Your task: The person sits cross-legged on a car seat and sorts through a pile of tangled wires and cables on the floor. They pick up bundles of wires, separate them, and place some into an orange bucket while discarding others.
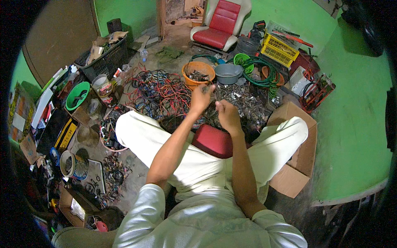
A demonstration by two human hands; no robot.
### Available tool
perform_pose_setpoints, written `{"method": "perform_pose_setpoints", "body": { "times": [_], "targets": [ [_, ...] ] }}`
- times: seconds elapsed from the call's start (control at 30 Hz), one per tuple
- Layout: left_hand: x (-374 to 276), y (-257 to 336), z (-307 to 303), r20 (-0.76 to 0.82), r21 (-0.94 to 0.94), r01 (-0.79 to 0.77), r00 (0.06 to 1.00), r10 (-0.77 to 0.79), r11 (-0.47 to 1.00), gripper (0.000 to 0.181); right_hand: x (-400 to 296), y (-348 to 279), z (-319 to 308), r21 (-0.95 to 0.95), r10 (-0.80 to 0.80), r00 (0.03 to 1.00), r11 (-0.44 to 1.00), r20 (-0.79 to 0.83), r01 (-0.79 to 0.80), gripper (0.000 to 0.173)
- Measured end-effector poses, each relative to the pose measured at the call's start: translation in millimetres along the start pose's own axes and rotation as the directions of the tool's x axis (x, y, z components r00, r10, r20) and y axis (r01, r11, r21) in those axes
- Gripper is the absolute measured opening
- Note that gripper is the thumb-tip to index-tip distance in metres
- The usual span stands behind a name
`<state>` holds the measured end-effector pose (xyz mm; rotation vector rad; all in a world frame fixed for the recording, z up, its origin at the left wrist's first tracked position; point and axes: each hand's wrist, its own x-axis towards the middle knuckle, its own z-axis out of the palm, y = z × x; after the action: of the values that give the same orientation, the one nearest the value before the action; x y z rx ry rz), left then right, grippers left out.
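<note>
My left hand (201,98) is raised in front of the orange basin, with thumb and fingers pinched together. Close by on its right and a little lower, my right hand (229,117) is curled, thumb uppermost. Thin dark strands that look like wire (216,91) run between the two hands; their ends are hidden by the fingers. A red padded seat (212,141) shows between my legs. Beyond my left hand lies a large tangle of red, blue and black wires (161,93). A heap of small metal scraps (245,102) spreads past my right hand.
An orange basin (198,83) holding dark pieces and a grey basin (229,74) stand ahead. A green hose (263,73) coils to their right. An open cardboard box (299,148) sits by my right knee. Containers, including a green basin (77,96), crowd the left side.
</note>
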<state>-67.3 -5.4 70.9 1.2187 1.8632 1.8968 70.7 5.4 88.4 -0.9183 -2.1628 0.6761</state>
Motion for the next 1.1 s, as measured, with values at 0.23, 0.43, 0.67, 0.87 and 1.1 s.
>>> {"method": "perform_pose_setpoints", "body": {
  "times": [0.23,0.43,0.67,0.87,1.1],
  "targets": [
    [-3,-28,7,-0.074,0.233,0.08,0.995,-0.064,0.969,0.03,0,-36,-61,0.134,-0.151,0.956,0.973,-0.252,0.189,0.027],
    [15,-32,-13,-0.226,0.118,0.158,0.966,-0.128,0.98,0.049,-11,-29,-126,0.425,0.033,0.84,0.873,-0.542,0.24,0.025],
    [37,-13,-42,-0.392,0.128,-0.027,0.917,0.075,0.991,0.041,-16,65,-110,-0.254,0.151,0.888,0.926,-0.434,-0.281,0.031],
    [22,0,-27,-0.307,-0.133,-0.083,0.951,0.038,0.988,0.037,-8,25,-42,-0.005,-0.07,0.994,0.998,-0.085,0.07,0.037],
    [13,35,-24,-0.209,-0.103,-0.152,0.969,0.128,0.983,0.033,-17,24,37,0.049,-0.055,0.997,0.997,-0.052,0.057,0.037]
  ]
}}
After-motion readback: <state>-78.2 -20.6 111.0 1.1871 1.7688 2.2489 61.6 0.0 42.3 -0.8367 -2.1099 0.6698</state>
